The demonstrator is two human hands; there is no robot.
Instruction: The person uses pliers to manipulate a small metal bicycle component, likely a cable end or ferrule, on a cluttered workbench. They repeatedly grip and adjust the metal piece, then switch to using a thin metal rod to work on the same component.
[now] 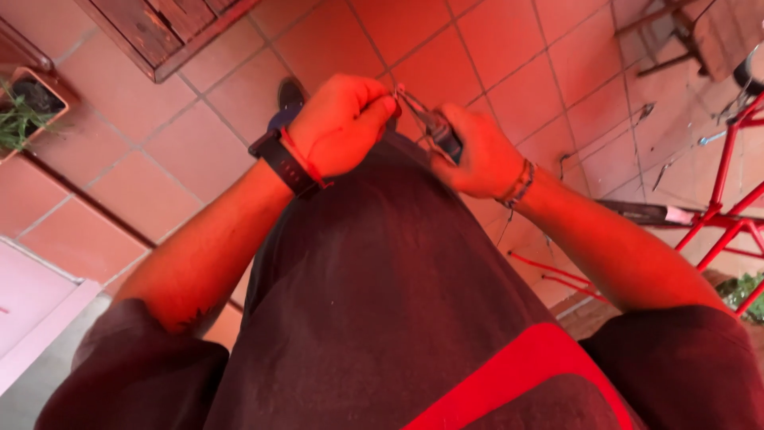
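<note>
Head view, looking straight down over a dark shirt with a red band, terracotta tiled floor (493,48) beneath.

Left hand (342,123): fist curled shut, thumb and forefinger pinched on something small at the tip of the pliers; what is pinched too small to tell. Black wrist strap (282,163) and thin red cord on that wrist.

Right hand (477,155): wrapped closed around the dark handles of the pliers (430,123), metal nose pointing up-left toward the left thumb. Beaded bracelet (521,183) on the wrist.

Both hands close together, held in front of the chest, above the floor, nothing carrying them. Pliers bridging the gap between the two hands, touching both.

Shoe (290,95) visible just behind the left hand, on the tiles.

Surroundings: dark wooden pallet (159,32) at the top-left edge of the floor; planter with green leaves (24,107) at the far left edge; red metal tube frame (728,183) along the right edge; thin rods or wires (637,115) lying on tiles near it; wooden stool or chair (684,36) at the top-right corner.
</note>
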